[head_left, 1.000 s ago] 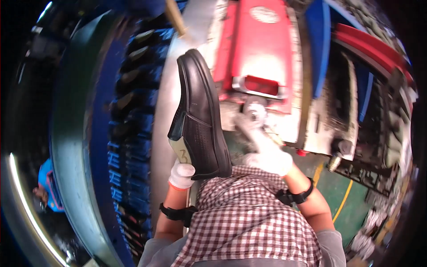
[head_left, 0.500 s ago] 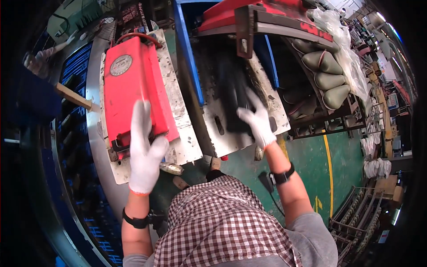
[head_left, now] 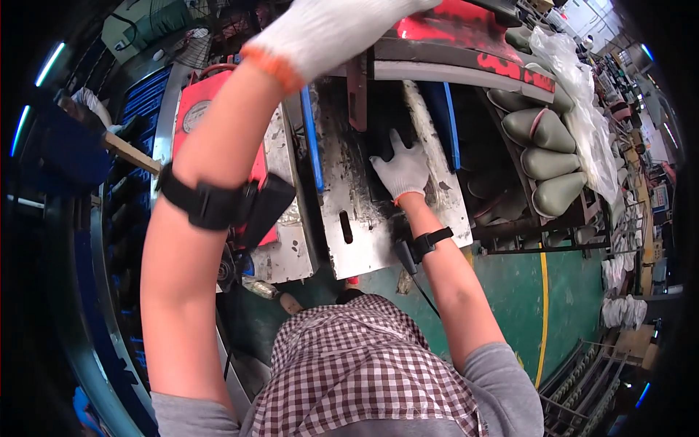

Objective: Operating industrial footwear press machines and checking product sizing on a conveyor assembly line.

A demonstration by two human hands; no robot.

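Note:
My right hand (head_left: 403, 169), in a white knit glove, reaches into the machine's lower bed with fingers spread. It lies on or just over a dark shape in the shadowed middle, whose kind I cannot make out. The worn, pale metal plate (head_left: 371, 244) of this bed has a slot near its front. Above hangs a raised red cover (head_left: 451, 29) with a dark metal edge. My left hand (head_left: 328, 33), gloved too, stretches high across the view toward that cover. Its fingertips run out at the top edge, so their grip is hidden.
Left of the open bed sits a second red cover (head_left: 196, 102), lowered on its plate and partly behind my left arm. Blue side bars (head_left: 312, 138) flank the bed. On the right, a rack (head_left: 539, 247) holds several olive-green boot-like forms (head_left: 557, 193) beside clear plastic sheeting (head_left: 571, 95).
My left hand has risen from the left red cover up to the right toward the raised one. My right hand has moved farther into the bed; the dark thing there has moved inward.

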